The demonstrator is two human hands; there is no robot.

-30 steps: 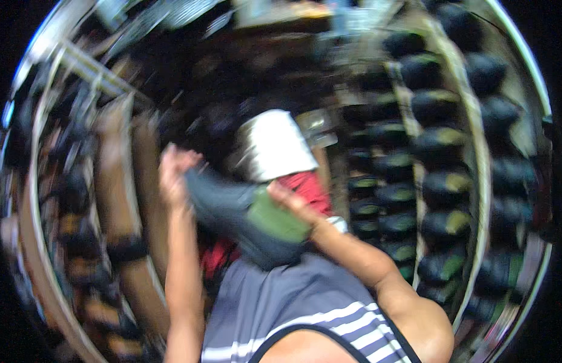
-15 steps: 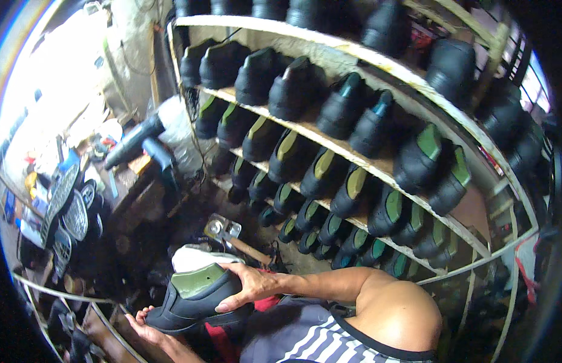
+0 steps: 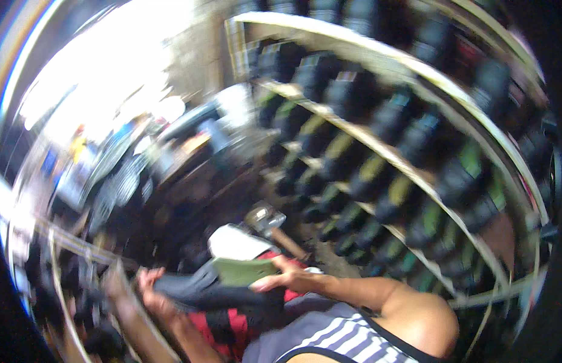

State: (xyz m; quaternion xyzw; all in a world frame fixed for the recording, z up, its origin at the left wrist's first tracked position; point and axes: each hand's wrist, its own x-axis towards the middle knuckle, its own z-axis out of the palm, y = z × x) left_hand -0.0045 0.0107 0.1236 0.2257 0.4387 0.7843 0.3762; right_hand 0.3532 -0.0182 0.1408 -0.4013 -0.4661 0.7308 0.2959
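Note:
A black slip-on shoe (image 3: pixel 187 287) with a green lining lies level between my two hands, toe to the left, blurred by motion. My left hand (image 3: pixel 154 290) is closed round its toe end. At the heel, my right hand (image 3: pixel 287 277) grips the upper edge, thumb on the near side and fingers by the green lining (image 3: pixel 241 271). Just beyond the shoe, a white rounded thing (image 3: pixel 235 242) rests on something red. A hammer-like tool with a wooden handle (image 3: pixel 288 243) lies farther off, its metal head smeared.
Shelves (image 3: pixel 353 136) full of black shoes rise on the right. On a cluttered bench to the left are a heat-gun-shaped tool (image 3: pixel 193 121) and several grey soles (image 3: pixel 120 178). A rack with pale bars (image 3: pixel 81 245) stands at the lower left.
The whole view has swung, so shelves, bench and hands appear farther right. The shoe stays in both hands and sits more level, and the left fingers have closed round its toe.

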